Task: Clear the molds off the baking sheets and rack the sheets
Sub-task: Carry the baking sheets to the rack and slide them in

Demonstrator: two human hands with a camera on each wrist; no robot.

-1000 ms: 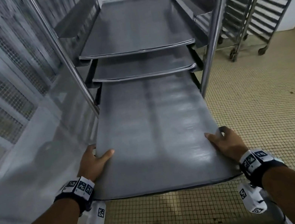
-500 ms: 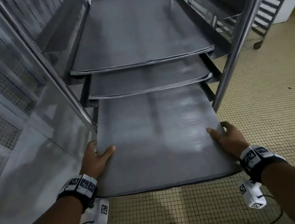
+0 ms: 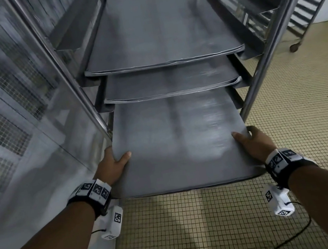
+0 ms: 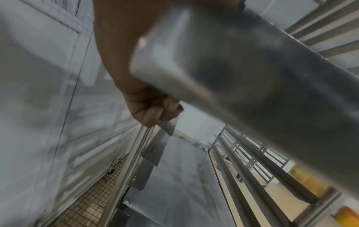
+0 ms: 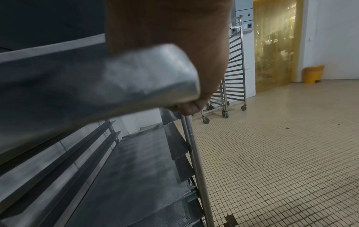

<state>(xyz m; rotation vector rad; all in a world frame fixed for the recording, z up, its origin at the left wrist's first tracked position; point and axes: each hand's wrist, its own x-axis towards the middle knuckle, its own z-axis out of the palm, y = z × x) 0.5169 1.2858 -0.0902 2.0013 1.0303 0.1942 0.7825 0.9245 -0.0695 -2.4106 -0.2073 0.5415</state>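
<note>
Sheet further into rack, hands gripping

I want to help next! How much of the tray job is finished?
Two baking sheets already sit in the rack, and no molds show on them. A third sheet, also bare, is partway in, with the left hand and right hand gripping its near corners. Left to do: slide it fully in. Whether more sheets wait elsewhere can't be seen.

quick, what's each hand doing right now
Left hand: closed on the left edge of the baking sheet, thumb on top.
Right hand: closed on the sheet's right edge, thumb on top.
</note>
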